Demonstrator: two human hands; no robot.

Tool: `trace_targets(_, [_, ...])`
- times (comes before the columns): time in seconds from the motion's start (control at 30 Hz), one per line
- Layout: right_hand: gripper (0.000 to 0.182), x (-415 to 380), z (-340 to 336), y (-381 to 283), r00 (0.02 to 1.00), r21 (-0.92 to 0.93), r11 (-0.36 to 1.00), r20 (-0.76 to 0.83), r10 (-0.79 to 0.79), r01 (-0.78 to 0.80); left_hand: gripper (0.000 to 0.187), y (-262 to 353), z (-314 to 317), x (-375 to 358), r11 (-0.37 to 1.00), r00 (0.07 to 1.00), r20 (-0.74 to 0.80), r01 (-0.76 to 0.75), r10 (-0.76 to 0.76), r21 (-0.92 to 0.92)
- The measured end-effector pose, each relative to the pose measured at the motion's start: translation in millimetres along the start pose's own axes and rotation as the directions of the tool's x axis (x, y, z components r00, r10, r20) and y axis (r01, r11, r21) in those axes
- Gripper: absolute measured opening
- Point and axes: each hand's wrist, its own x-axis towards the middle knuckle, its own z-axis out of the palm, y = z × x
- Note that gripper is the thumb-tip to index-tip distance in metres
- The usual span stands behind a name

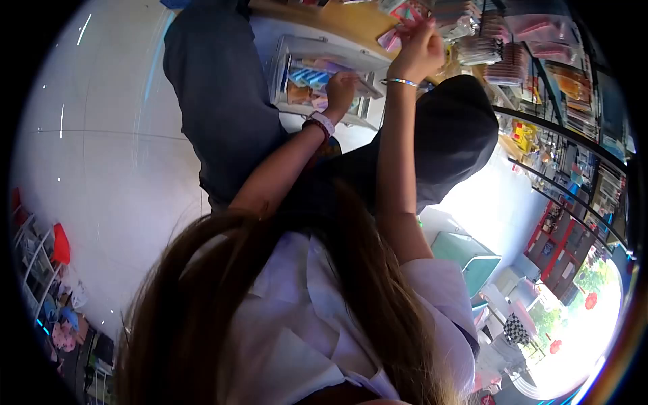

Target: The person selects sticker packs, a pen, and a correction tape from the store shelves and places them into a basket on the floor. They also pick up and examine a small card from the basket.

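Observation:
My left hand (342,91) is over a clear plastic bin (280,74) between my knees, its fingers bent near the bin's right edge; whether it holds anything is too small to tell. Inside the bin lie blue and other coloured packets (309,76). My right hand (420,52) is raised to the right of the bin, beside the shelf goods, with its fingers curled. Pink and red packets (405,15) are at its fingertips, and its exact grip on them is unclear.
Racks of hanging packets (506,64) run along the right, with black metal rails (574,131). A wooden shelf edge (337,17) lies beyond the bin. A green box (466,256) stands at the lower right, and a white rack (40,270) at the far left.

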Motion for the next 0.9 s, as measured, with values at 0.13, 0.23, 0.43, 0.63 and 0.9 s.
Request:
trace_targets(0.13, [0.013,-39,-103,140,0.79,0.075,0.84,-0.304,0.532,-0.537,0.025,-52,-31,-16,0.91,0.97,-0.142,0.236,-0.198,0.341])
trace_targets(0.23, [0.014,-72,-173,241,0.503,0.169,0.597,-0.39,0.771,-0.784,0.021,-84,-53,0,0.866,0.889,-0.229,0.445,-0.397,0.226])
trace_targets(0.43, [0.038,-120,-242,396,0.525,-0.993,-0.106,-0.065,0.848,0.048,0.024,-114,-74,13,0.768,0.763,-0.143,0.585,-0.63,-0.259])
trace_targets(0.63, [0.05,-154,-247,417,0.7,-0.931,0.241,-0.021,0.714,-0.273,0.021,-109,-82,10,0.639,0.739,0.055,0.615,-0.672,-0.461])
trace_targets(0.9, [0.028,-141,-177,308,0.395,-0.156,0.377,-0.11,0.912,-0.913,0.005,-89,-76,9,0.531,0.699,0.202,0.67,-0.686,-0.518])
